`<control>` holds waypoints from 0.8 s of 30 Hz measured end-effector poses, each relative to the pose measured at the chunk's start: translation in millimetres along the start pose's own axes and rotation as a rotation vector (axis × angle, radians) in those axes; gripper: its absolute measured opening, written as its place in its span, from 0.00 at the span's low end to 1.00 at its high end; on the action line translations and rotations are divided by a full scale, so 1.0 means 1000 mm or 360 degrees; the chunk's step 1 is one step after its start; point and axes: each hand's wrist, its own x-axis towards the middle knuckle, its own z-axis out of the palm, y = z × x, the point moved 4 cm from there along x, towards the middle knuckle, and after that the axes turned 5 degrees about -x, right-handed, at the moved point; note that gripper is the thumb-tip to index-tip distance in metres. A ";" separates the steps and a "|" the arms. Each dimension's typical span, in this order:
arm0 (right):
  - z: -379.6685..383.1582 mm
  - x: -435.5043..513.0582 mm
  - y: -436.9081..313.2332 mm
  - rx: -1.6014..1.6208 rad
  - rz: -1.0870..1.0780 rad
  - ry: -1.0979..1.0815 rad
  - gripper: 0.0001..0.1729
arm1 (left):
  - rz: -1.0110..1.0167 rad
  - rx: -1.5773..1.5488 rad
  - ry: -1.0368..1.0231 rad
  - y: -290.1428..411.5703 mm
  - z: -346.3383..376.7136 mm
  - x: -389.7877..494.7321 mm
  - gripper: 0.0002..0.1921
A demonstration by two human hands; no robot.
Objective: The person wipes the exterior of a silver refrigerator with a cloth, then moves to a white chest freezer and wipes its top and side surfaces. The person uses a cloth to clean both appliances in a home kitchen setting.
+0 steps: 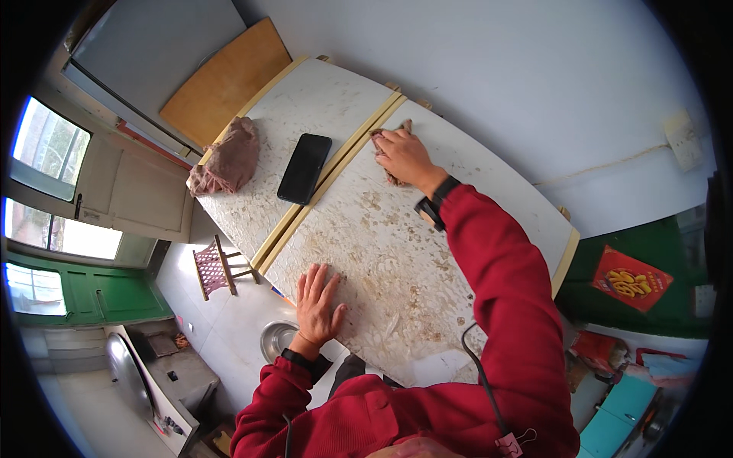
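My right hand (404, 156) presses a crumpled brownish cloth (395, 178) onto the far part of a white tabletop (487, 166) that has worn, brown-stained patches. Most of the cloth is hidden under the palm and fingers. Fingers spread, my left hand (318, 306) rests flat at the table's near left edge and holds nothing. A black smartphone (304, 169) lies across the wooden strip (329, 180) that divides the top into two panels. On the far left panel sits a bunched, dull pink cloth (229, 157) at the table's edge.
Below the table's left side stand a small folding stool (215, 269) and a metal basin (278, 339) on the tiled floor. A brown board (229, 80) leans behind the table. The pale wall (515, 74) borders its far side, with a cord (601, 166) running to a socket.
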 end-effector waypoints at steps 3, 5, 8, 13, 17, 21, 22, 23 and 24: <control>0.034 0.038 0.015 -0.0308 0.0023 -0.0269 0.13 | -0.0013 -0.0007 0.0005 0.000 -0.001 0.001 0.30; 0.040 0.054 0.046 -0.0412 0.0291 -0.0291 0.15 | -0.0006 0.0010 -0.0007 0.001 -0.001 0.002 0.30; 0.038 0.057 0.083 -0.0484 0.0520 -0.0349 0.17 | -0.0021 0.0014 -0.0014 0.002 -0.001 0.003 0.30; 0.000 0.021 0.120 -0.0351 0.0926 -0.0380 0.14 | 0.0012 0.0007 0.0005 0.002 0.000 0.004 0.30; -0.045 -0.042 0.139 -0.0447 0.1005 -0.0403 0.16 | 0.0033 0.0036 0.0023 0.002 0.001 0.002 0.30; -0.092 -0.124 0.160 -0.0526 0.1052 -0.0348 0.18 | 0.0034 0.0074 0.0018 0.001 0.003 0.000 0.30; -0.105 -0.147 0.164 -0.0554 0.1062 -0.0342 0.17 | 0.0055 0.0062 0.0031 0.001 0.003 0.000 0.30; -0.119 -0.170 0.167 -0.0578 0.1067 -0.0260 0.17 | 0.0065 0.0065 0.0033 0.000 0.004 0.000 0.30; -0.133 -0.193 0.168 -0.0607 0.1059 -0.0161 0.16 | 0.0072 0.0072 0.0034 0.000 0.004 -0.001 0.30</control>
